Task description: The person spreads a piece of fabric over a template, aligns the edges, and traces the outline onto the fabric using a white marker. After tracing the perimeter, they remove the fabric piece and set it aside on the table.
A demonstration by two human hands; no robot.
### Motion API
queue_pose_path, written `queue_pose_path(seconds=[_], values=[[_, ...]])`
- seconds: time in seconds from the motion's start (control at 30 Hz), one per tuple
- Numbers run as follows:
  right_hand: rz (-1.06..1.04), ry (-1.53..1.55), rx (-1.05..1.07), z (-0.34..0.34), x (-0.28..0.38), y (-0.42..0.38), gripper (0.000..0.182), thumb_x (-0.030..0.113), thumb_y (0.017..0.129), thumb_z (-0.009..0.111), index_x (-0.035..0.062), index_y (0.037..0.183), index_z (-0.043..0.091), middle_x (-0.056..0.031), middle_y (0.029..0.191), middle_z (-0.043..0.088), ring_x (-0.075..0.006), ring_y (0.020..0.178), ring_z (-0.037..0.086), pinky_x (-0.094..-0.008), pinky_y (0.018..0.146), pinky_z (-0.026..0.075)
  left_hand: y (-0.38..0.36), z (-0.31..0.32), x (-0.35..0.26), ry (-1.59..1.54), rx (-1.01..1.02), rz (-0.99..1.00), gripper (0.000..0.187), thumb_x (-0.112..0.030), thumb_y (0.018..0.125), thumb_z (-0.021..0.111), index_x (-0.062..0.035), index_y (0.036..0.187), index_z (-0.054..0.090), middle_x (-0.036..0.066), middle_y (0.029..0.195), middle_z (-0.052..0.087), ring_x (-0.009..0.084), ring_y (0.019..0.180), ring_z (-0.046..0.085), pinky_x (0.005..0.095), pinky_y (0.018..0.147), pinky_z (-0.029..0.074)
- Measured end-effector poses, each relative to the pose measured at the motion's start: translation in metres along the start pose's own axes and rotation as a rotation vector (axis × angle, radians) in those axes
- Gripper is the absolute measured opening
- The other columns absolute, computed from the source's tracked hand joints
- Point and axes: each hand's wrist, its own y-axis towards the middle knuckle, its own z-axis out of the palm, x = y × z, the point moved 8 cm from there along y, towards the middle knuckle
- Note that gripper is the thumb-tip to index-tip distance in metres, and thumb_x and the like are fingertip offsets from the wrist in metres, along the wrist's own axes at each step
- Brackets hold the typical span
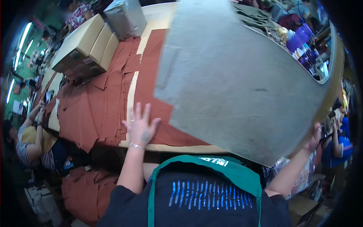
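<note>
My left hand [140, 126] lies flat with fingers spread, on the pale board edge and a reddish-brown fabric piece [151, 60]. It holds nothing. A large grey sheet [242, 87] with angled and curved edges, like a pattern template, covers much of that fabric. On the right, my right hand [313, 138] is closed at the sheet's brownish edge; its fingers are partly hidden behind it. To the left of my left hand, layered reddish-brown fabric pieces [102, 109] lie on the table.
Cardboard boxes [87, 45] and a grey wrapped package [124, 17] stand on the fabric's far side. A purple bottle [299, 38] and small items sit at the far right. One person [36, 140] works at left, another [342, 145] at right. More fabric [89, 193] hangs below.
</note>
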Motion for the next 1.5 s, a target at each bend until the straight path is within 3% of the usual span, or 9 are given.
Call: queue_pose_path(seconds=[0.03,0.2,0.3,0.43,0.67,0.97,1.1,1.23,1.5], values=[[0.038,0.009,0.050,0.023,-0.015,0.006,0.035,0.011,0.082,0.059,0.0022,0.114,0.048,-0.0043,0.102,0.056,-0.0146,0.093,0.053,-0.0271,0.082,0.041,0.002,-0.001,0.022,-0.038,-0.041,-0.040,0.066,-0.056,0.083,0.042,-0.0092,0.128,0.038,0.014,0.135,0.034,0.0331,0.126,0.028,0.0632,0.093,0.025],[0.100,-0.088,0.214,0.139,-0.095,0.031,0.032,0.012,0.082,0.060,0.0001,0.109,0.050,-0.0019,0.093,0.058,-0.0106,0.082,0.055,-0.0232,0.074,0.043,0.050,-0.039,0.050,-2.172,0.273,0.095,0.077,-0.061,0.086,0.026,0.0061,0.121,0.040,0.016,0.121,0.048,0.0257,0.111,0.048,0.0357,0.095,0.037],[0.134,-0.588,0.049,0.146,-0.155,0.045,0.025,0.016,0.074,0.069,0.0022,0.093,0.058,-0.0005,0.082,0.059,-0.0074,0.069,0.054,-0.0210,0.064,0.043,0.081,-0.016,0.053,-2.030,0.428,-0.070,0.060,-0.048,0.091,0.034,0.0020,0.123,0.040,0.013,0.118,0.051,0.0221,0.109,0.049,0.0346,0.093,0.039],[-0.160,-1.505,0.000,0.161,-0.172,0.037,0.036,0.030,0.073,0.068,-0.0019,0.085,0.055,-0.0155,0.084,0.059,-0.0269,0.076,0.057,-0.0361,0.068,0.045,0.110,0.029,0.049,-1.385,0.291,-0.181,0.045,-0.004,0.081,0.057,0.0026,0.123,0.040,0.010,0.118,0.051,0.0178,0.106,0.048,0.0287,0.091,0.038],[-0.107,-1.458,0.038,0.154,-0.169,0.036,0.045,0.039,0.071,0.067,-0.0012,0.088,0.054,-0.0186,0.086,0.055,-0.0332,0.082,0.054,-0.0397,0.072,0.045,0.152,0.008,0.042,-1.358,0.113,-0.013,0.044,-0.003,0.079,0.058,0.0040,0.120,0.043,0.011,0.114,0.055,0.0183,0.100,0.053,0.0277,0.087,0.040],[-0.040,-1.593,-0.033,0.160,-0.180,0.045,0.052,0.045,0.072,0.064,0.0031,0.099,0.053,-0.0210,0.089,0.054,-0.0361,0.083,0.055,-0.0418,0.073,0.046,0.172,0.013,0.041,-0.345,-0.240,0.004,0.041,-0.021,0.074,0.067,0.0023,0.106,0.056,0.024,0.095,0.060,0.0334,0.089,0.058,0.0333,0.077,0.044],[-0.031,-1.510,0.068,0.144,-0.184,0.050,0.050,0.038,0.073,0.066,0.0019,0.105,0.053,-0.0168,0.089,0.055,-0.0286,0.077,0.056,-0.0367,0.069,0.046,0.165,0.017,0.037,-0.699,-0.079,0.160,0.037,-0.023,0.073,0.068,0.0026,0.099,0.059,0.019,0.087,0.062,0.0298,0.084,0.059,0.0316,0.072,0.045],[0.198,-1.230,0.239,0.121,-0.150,0.015,0.049,0.023,0.070,0.071,0.0016,0.111,0.053,-0.0088,0.083,0.054,-0.0148,0.065,0.051,-0.0270,0.063,0.045,0.102,0.007,0.082,-0.754,0.043,-0.138,0.044,-0.022,0.080,0.064,0.0050,0.112,0.049,0.002,0.078,0.054,0.0089,0.071,0.050,0.0225,0.064,0.044],[0.065,-1.325,0.288,0.122,-0.131,-0.049,0.045,0.013,0.065,0.074,0.0015,0.105,0.057,-0.0056,0.083,0.051,-0.0133,0.069,0.048,-0.0239,0.064,0.043,0.008,-0.002,0.063,-0.555,0.131,0.152,0.065,-0.012,0.063,0.074,-0.0002,0.121,0.047,0.005,0.092,0.043,0.0155,0.080,0.041,0.0253,0.074,0.039]])
